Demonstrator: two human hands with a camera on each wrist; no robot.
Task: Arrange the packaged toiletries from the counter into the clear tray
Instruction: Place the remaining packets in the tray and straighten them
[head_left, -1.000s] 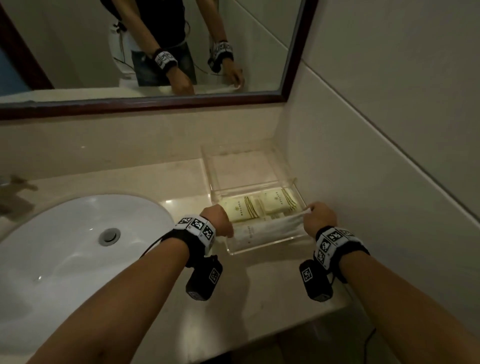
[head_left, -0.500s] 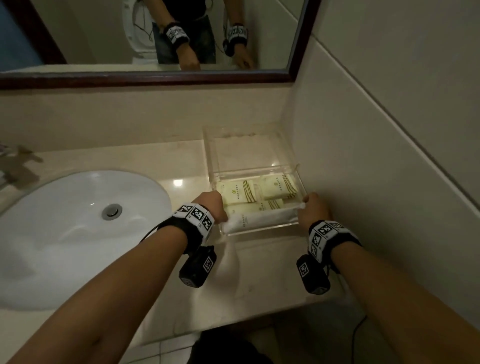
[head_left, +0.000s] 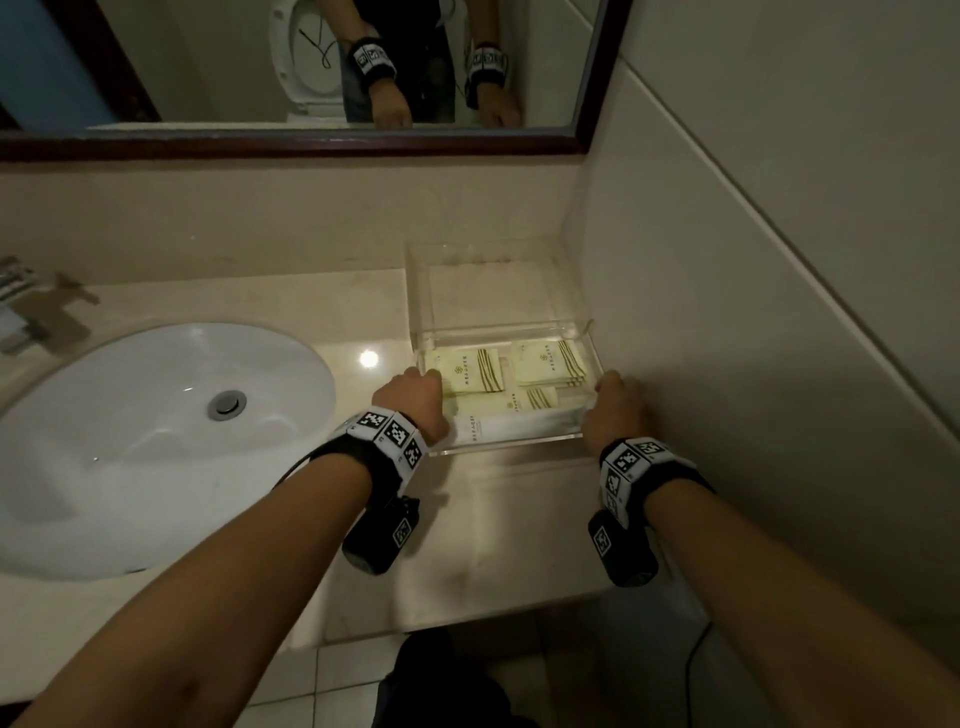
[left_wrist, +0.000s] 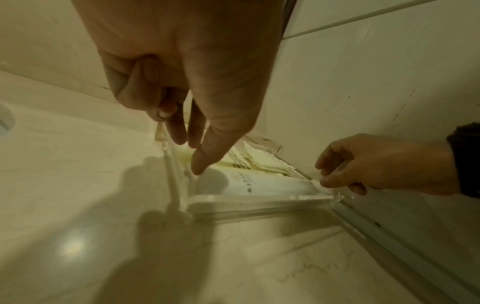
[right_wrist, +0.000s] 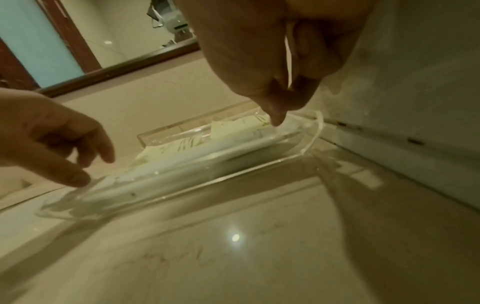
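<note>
The clear tray (head_left: 592, 364) sits on the bench (head_left: 493, 519) in the far right corner, against the wall, and its see-through walls are hard to trace except where edges catch light. In its near compartment lie cream sachets (head_left: 470, 370) at the far side and a long white packet (head_left: 514, 427) along the near wall; the far compartment shows only bare bench through its floor. The left hand (head_left: 413, 397) is at the tray's left end and the right hand (head_left: 613, 410) at its right end, and in the head view both cover the packet's ends and hide their own fingers. The left wrist view shows the left fingers (left_wrist: 201, 160) pointing straight down into the tray's near left corner, relaxed, its grip apart and holding nothing. The right wrist view shows the right fingers (right_wrist: 275, 117) reaching down at the tray's right wall; whether they pinch the packet's end or merely touch it, I cannot tell. The sachets' print is too small to read. A white sink (head_left: 145, 447) lies left, its tap cut off by the frame.
</note>
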